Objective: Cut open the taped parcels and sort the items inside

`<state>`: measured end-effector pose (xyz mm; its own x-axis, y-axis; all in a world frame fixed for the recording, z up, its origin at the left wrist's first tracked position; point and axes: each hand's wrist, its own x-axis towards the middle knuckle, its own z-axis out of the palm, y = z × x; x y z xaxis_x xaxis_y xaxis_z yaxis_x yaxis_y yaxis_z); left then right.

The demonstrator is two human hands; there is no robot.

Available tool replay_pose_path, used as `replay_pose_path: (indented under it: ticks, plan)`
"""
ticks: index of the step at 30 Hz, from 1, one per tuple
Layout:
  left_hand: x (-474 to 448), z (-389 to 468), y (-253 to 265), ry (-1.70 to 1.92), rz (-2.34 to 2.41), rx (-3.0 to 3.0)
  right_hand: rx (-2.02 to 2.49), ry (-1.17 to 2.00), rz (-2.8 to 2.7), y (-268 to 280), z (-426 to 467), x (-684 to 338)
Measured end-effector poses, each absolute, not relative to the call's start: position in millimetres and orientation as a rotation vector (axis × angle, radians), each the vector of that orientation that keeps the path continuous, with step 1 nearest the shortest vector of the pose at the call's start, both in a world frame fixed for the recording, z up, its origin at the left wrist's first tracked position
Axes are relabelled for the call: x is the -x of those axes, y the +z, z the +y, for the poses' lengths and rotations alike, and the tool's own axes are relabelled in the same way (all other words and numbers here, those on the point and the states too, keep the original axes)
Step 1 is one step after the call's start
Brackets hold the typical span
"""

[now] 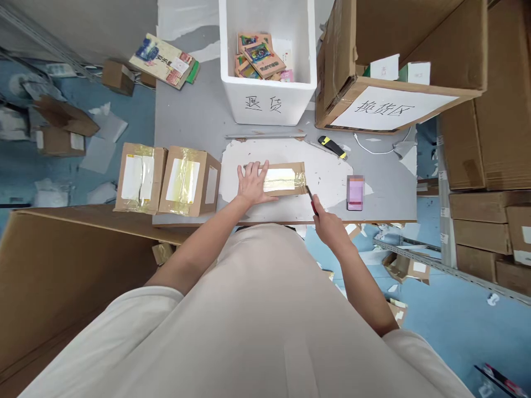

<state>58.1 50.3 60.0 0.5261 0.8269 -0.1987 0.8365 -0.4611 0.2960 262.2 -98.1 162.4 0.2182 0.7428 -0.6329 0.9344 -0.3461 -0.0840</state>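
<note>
A small cardboard box (299,190) with a white label and clear yellowish tape lies on the white patch of the table. My left hand (252,183) rests flat over its left end, fingers spread. My right hand (329,226) is closed around a slim dark utility knife (314,207) with some red on it. The knife's tip is at the right end of the box, by the tape. Whether the blade cuts into the tape is too small to tell.
Two taped boxes (139,149) stand at the table's left. Behind are a white foam bin (269,102) holding small packets and a large carton (336,66). A yellow-black cutter (332,147), a phone (355,193) and a cable (373,151) lie right. A book (164,59) overhangs back left.
</note>
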Motion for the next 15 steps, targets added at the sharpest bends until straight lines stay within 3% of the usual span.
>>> replay_pose_path:
  ticks: [5, 11, 15]
  plan:
    - [-55.2, 50.1, 60.4, -0.041, 1.339, -2.508, -2.515, -0.732, 1.434, 129.1, -107.5, -295.3]
    - [-53.1, 17.3, 59.7, 0.033, 1.23, -2.617, -2.5, -0.646, 1.415, 25.9, -69.1, -320.4]
    - [-57.5, -16.1, 53.1, 0.032, 1.19, -2.597, -2.437, -0.59, 1.518, -15.3, -66.2, -327.3]
